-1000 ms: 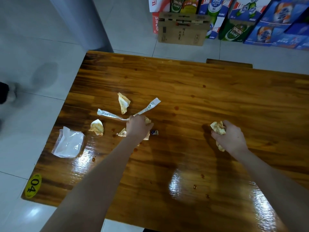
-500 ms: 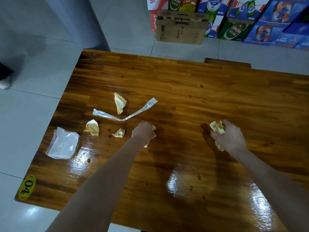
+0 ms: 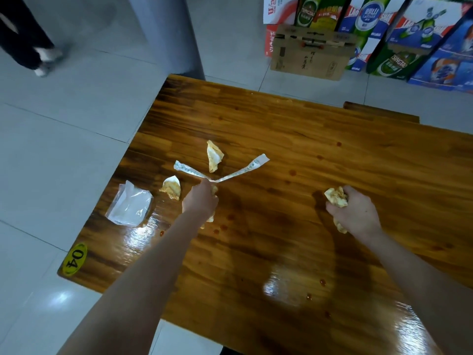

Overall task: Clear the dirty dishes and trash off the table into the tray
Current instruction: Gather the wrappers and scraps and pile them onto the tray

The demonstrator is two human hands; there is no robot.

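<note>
We work the table point(image 3: 307, 139) with both fists full, likely to carry one load. Our right hand point(image 3: 354, 213) clutches a napkin wad point(image 3: 336, 197). Our left hand point(image 3: 201, 201), curled round scraps point(image 3: 211, 218), meets the paper strip point(image 3: 243, 170) at its twelve o'clock. The plastic bag point(image 3: 130, 207) lies at nine, loose napkins point(image 3: 171, 187) at ten and twelve. We see no tray.

**Both hands full of trash at table 04**

A person's left hand point(image 3: 201, 201) grips a crumpled napkin point(image 3: 211, 218) at the bend of a V-shaped paper wrapper point(image 3: 245, 170) on the sauce-spotted tabletop point(image 3: 294, 134). The right hand point(image 3: 355, 213) clutches a stained wad point(image 3: 336, 198). A folded napkin point(image 3: 214, 156) lies between the wrapper's arms. A greasy scrap point(image 3: 171, 187) and a clear plastic packet point(image 3: 130, 207) sit nearer the left edge.
</note>
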